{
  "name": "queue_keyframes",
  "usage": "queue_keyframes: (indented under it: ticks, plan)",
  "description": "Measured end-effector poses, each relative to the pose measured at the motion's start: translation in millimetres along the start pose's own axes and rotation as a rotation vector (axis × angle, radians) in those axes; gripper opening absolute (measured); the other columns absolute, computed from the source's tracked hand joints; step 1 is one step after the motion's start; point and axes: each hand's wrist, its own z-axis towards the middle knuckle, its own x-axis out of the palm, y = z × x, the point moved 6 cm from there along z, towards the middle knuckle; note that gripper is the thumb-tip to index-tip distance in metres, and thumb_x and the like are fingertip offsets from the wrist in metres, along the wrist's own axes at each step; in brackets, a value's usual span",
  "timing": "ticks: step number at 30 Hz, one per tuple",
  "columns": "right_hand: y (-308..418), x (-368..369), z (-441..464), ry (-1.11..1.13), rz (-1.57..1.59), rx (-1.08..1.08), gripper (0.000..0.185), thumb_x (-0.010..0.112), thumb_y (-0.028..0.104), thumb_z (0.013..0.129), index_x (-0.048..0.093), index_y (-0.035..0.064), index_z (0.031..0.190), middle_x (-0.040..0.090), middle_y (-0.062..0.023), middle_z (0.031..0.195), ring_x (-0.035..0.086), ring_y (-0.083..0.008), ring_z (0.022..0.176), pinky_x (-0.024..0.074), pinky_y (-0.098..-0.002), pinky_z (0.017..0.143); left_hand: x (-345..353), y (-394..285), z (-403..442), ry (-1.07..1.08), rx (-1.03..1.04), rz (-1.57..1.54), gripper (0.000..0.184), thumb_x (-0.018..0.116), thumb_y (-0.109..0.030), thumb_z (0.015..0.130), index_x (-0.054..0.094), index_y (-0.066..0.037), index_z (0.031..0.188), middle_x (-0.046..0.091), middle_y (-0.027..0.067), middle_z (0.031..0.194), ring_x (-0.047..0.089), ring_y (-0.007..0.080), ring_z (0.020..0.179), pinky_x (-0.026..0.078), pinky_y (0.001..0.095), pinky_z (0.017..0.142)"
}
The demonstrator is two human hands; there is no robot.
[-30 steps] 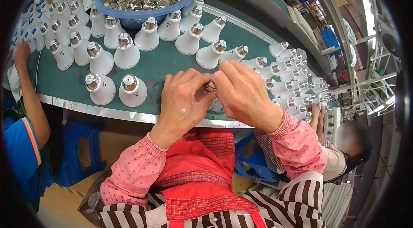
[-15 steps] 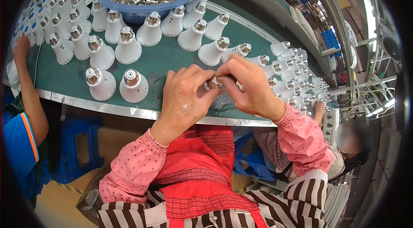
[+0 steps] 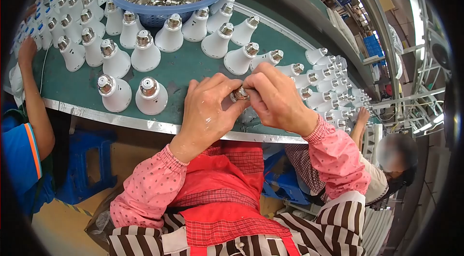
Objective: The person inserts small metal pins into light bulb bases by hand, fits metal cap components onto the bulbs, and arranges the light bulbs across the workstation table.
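My left hand (image 3: 210, 108) is closed round the metal screw cap (image 3: 239, 94) of a bulb, whose body is mostly hidden behind the fingers. My right hand (image 3: 278, 99) is pinched at the right side of the same cap; whether its fingertips hold anything small cannot be made out. To the left of my hands, two white bulbs with metal caps, a left one (image 3: 115, 93) and a right one (image 3: 151, 96), stand upright near the table's front edge. Behind them are several more white bulbs (image 3: 146, 53).
A blue basket (image 3: 166, 10) heaped with metal caps sits at the back of the green table (image 3: 193, 62). Many bulbs (image 3: 316, 79) lie tilted at the right. One co-worker's arm (image 3: 36, 96) reaches in at the left; another person (image 3: 394, 159) is at the right.
Since a second ago my right hand's fingers have shifted slightly round the cap, and more of the cap shows. At the left, the co-worker's hand has moved a little.
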Motion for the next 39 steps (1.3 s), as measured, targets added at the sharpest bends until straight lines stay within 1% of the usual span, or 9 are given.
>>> queue_keyframes:
  ticks: [5, 8, 11, 14, 17, 23, 28, 31, 39]
  plan:
    - [4, 1, 0, 0.016, -0.071, -0.021, 0.019, 0.067, 0.000, 0.085, 0.060, 0.0003, 0.103, 0.057, -0.0171, 0.093, 0.062, -0.0380, 0.085, 0.0510, -0.0427, 0.070, 2, 1, -1, -0.016, 0.020, 0.016, 0.036, 0.086, -0.015, 0.078, 0.076, -0.012, 0.112, 0.068, -0.0019, 0.092, 0.060, 0.0161, 0.074, 0.038, 0.0351, 0.079]
    - [-15, 5, -9, -0.006, 0.328, 0.349, 0.013, 0.068, 0.006, 0.093, 0.063, -0.0008, 0.102, 0.061, -0.0108, 0.089, 0.064, -0.0271, 0.081, 0.0512, -0.0374, 0.071, 1, 1, -1, -0.025, 0.018, 0.010, 0.035, 0.087, -0.016, 0.078, 0.076, -0.011, 0.112, 0.068, -0.0021, 0.092, 0.059, 0.0160, 0.072, 0.038, 0.0349, 0.078]
    - [-30, 15, -20, 0.016, 0.875, 0.767, 0.021, 0.073, 0.017, 0.100, 0.064, -0.0008, 0.107, 0.064, -0.0038, 0.093, 0.060, -0.0114, 0.081, 0.0501, -0.0280, 0.073, 1, 2, -2, -0.035, 0.018, 0.002, 0.035, 0.087, -0.017, 0.078, 0.076, -0.011, 0.110, 0.068, -0.0023, 0.092, 0.059, 0.0159, 0.070, 0.038, 0.0348, 0.078]
    - [-30, 17, -19, 0.039, 1.032, 0.828, 0.022, 0.072, 0.023, 0.102, 0.065, 0.0024, 0.105, 0.064, -0.0007, 0.094, 0.058, -0.0085, 0.081, 0.0494, -0.0259, 0.074, 1, 1, -1, -0.030, 0.017, 0.003, 0.034, 0.087, -0.017, 0.078, 0.076, -0.011, 0.109, 0.068, -0.0024, 0.092, 0.058, 0.0155, 0.069, 0.038, 0.0348, 0.078]
    - [-34, 25, -19, 0.042, 1.127, 0.902, 0.018, 0.074, 0.017, 0.097, 0.065, 0.0022, 0.102, 0.065, -0.0017, 0.092, 0.056, -0.0084, 0.078, 0.0464, -0.0249, 0.070, 0, -2, -1, -0.027, 0.017, 0.011, 0.033, 0.088, -0.018, 0.078, 0.076, -0.010, 0.108, 0.068, -0.0025, 0.092, 0.058, 0.0153, 0.069, 0.038, 0.0347, 0.078]
    - [-36, 29, -19, 0.050, 1.234, 0.986, 0.015, 0.075, 0.012, 0.093, 0.065, 0.0040, 0.101, 0.068, -0.0029, 0.092, 0.057, -0.0088, 0.077, 0.0457, -0.0245, 0.069, 0, 0, -2, -0.032, 0.026, 0.008, 0.035, 0.089, -0.018, 0.078, 0.075, -0.009, 0.108, 0.068, -0.0023, 0.092, 0.059, 0.0151, 0.069, 0.038, 0.0343, 0.078]
    - [-35, 27, -17, 0.052, 1.212, 0.965, 0.015, 0.075, 0.010, 0.092, 0.064, 0.0028, 0.100, 0.068, -0.0036, 0.092, 0.058, -0.0094, 0.078, 0.0462, -0.0248, 0.070, 1, 2, -2, -0.045, 0.036, -0.004, 0.035, 0.090, -0.018, 0.077, 0.075, -0.009, 0.107, 0.067, -0.0017, 0.091, 0.059, 0.0155, 0.068, 0.039, 0.0341, 0.078]
    - [-34, 27, -16, 0.037, 1.205, 0.944, 0.016, 0.075, 0.009, 0.091, 0.064, 0.0018, 0.100, 0.068, -0.0047, 0.091, 0.059, -0.0100, 0.078, 0.0470, -0.0254, 0.070, 1, 1, -1, -0.011, 0.005, -0.018, 0.031, 0.086, -0.020, 0.080, 0.075, -0.008, 0.107, 0.068, 0.0026, 0.093, 0.066, 0.0253, 0.084, 0.039, 0.0399, 0.077]
    - [-34, 28, -15, 0.047, 1.141, 0.950, 0.012, 0.071, 0.008, 0.093, 0.064, 0.0021, 0.101, 0.067, -0.0047, 0.091, 0.060, -0.0110, 0.077, 0.0477, -0.0262, 0.069, 2, 1, -1, -0.014, -0.010, -0.019, 0.032, 0.086, -0.021, 0.080, 0.075, -0.008, 0.107, 0.068, 0.0032, 0.094, 0.066, 0.0255, 0.084, 0.039, 0.0394, 0.077]
